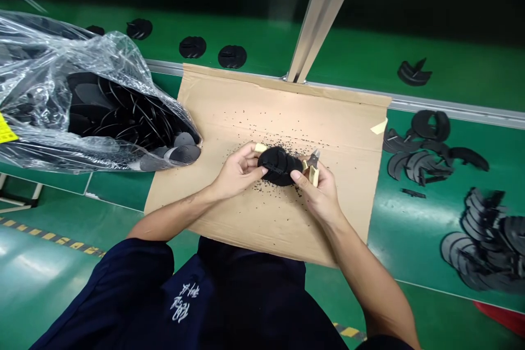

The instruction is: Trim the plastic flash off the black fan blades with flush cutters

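Note:
Between my two hands is a black rounded plastic part point(280, 165) with curved, overlapping plates, held above the cardboard. My left hand point(241, 170) pinches its left edge, the thumb on top; a pale yellow wrap covers one fingertip. On the right edge, my right hand point(320, 188) presses with its thumb and also keeps a pair of small nippers point(313, 167) with yellowish handles in its fingers, jaws pointing up and away. Small black plastic scraps lie scattered on the cardboard sheet point(229, 115) around and below the part.
A clear plastic bag point(33, 54) full of black plates lies open at left. Several black parts point(426, 167) lie on the green table at right, with a larger pile point(484, 251) nearer me. Beyond the metal rail stand a post point(324, 16) and several round black pieces point(232, 57).

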`<state>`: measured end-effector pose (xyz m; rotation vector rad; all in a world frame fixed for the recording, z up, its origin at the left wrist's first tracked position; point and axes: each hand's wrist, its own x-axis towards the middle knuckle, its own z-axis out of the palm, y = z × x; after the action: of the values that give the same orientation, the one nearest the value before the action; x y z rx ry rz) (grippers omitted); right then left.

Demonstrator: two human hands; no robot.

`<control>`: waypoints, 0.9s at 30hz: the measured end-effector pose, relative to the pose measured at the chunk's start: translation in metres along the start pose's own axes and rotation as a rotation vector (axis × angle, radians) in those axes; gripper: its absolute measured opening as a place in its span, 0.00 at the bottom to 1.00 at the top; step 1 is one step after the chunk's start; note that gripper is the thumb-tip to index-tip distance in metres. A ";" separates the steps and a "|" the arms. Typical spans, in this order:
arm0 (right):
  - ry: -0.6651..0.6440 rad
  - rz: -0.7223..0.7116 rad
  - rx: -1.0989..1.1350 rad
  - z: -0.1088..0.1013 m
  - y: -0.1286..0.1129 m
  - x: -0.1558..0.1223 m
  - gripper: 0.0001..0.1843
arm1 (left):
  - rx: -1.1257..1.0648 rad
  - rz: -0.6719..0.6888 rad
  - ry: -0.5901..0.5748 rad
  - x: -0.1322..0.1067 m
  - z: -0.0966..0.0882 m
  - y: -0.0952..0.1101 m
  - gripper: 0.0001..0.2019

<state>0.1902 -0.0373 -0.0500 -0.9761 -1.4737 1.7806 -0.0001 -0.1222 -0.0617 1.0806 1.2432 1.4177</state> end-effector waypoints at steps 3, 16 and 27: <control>0.000 -0.004 -0.019 0.000 -0.003 0.000 0.27 | 0.031 0.010 0.094 0.000 0.001 0.000 0.13; 0.090 -0.067 -0.146 0.005 -0.009 -0.002 0.23 | 0.088 0.103 -0.030 -0.004 0.001 0.006 0.20; 0.093 -0.120 -0.173 0.008 -0.002 -0.002 0.23 | 0.380 0.376 0.094 -0.005 0.006 0.014 0.16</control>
<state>0.1847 -0.0430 -0.0471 -1.0189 -1.6120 1.5229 0.0054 -0.1270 -0.0472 1.5881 1.4707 1.5587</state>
